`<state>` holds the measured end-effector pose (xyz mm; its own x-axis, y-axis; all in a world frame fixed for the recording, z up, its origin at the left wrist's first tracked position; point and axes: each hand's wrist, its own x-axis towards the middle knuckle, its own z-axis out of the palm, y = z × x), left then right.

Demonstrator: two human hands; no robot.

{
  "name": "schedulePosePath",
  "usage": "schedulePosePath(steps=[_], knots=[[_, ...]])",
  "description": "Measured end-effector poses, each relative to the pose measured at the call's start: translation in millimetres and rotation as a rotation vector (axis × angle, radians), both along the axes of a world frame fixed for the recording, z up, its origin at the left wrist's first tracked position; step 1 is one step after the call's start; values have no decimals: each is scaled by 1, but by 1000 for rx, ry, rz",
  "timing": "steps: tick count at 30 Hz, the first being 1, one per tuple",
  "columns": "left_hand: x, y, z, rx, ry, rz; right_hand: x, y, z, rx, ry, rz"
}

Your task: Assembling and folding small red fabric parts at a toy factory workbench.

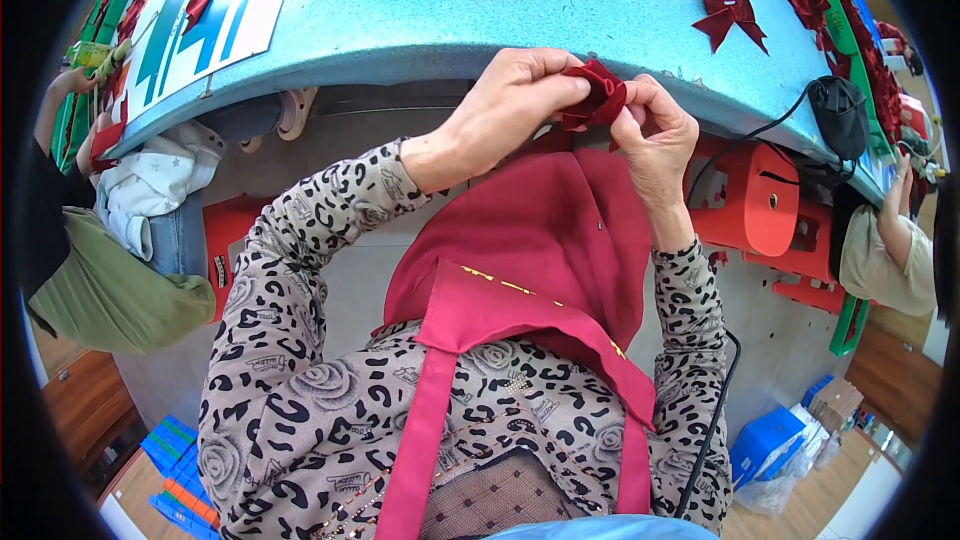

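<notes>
Looped dark-red ribbon [602, 92] between fingers [560, 93]

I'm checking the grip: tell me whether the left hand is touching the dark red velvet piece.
Touching. The head view shows the left hand with its thumb against the dark red velvet piece, no gap between them.

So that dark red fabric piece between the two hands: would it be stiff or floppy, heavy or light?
The dark red fabric piece is probably floppy, as it's bunched in folds between the left hand and right hand. Likely light, since a pinch seems enough to hold it. Probably not apt to roll, given its uneven folds.
</notes>
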<state>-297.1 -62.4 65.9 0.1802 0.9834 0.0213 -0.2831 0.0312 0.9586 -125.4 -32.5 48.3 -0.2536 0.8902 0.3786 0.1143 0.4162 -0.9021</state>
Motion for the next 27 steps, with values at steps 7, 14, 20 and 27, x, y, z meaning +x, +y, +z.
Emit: schedulePosePath(steps=[7, 14, 20, 27], knots=[[-20, 7, 6, -293, -350, -173, 6, 6, -13, -65, 219, 164], [-22, 8, 1, -244, -237, -237, 5, 5, -13, -105, 224, 209], [-22, 7, -1, -209, -201, -237, 4, 4, -10, -123, 219, 221], [-18, 7, -1, -115, -93, -254, 7, 7, -12, -115, 224, 220]])
